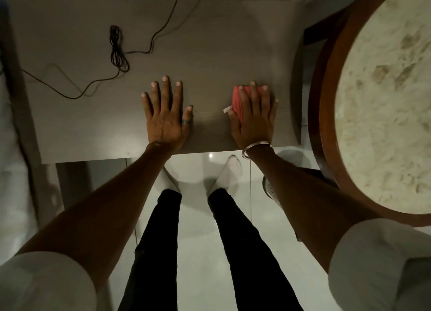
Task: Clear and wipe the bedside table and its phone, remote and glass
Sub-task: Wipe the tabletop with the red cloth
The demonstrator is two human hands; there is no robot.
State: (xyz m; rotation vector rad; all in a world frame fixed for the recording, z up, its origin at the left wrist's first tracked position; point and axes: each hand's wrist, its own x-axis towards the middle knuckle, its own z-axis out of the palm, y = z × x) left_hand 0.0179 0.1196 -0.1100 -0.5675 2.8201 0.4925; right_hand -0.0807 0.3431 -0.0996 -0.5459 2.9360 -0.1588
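Note:
The grey-brown bedside table [210, 42] fills the upper middle of the head view. My left hand [165, 114] lies flat on its top near the front edge, fingers spread, holding nothing. My right hand [254, 117] presses flat on a folded red cloth [238, 100] on the table top, to the right of the left hand; a small white tag sticks out at the cloth's left edge. No phone, remote or glass is in sight.
A black cable [119, 51] with a bundled coil lies on the table's left part. A round table with a dark wooden rim [326, 124] and a pale stone top stands close on the right. A bed edge [9, 147] is at left; a mesh bin [270, 191] shows under my right forearm.

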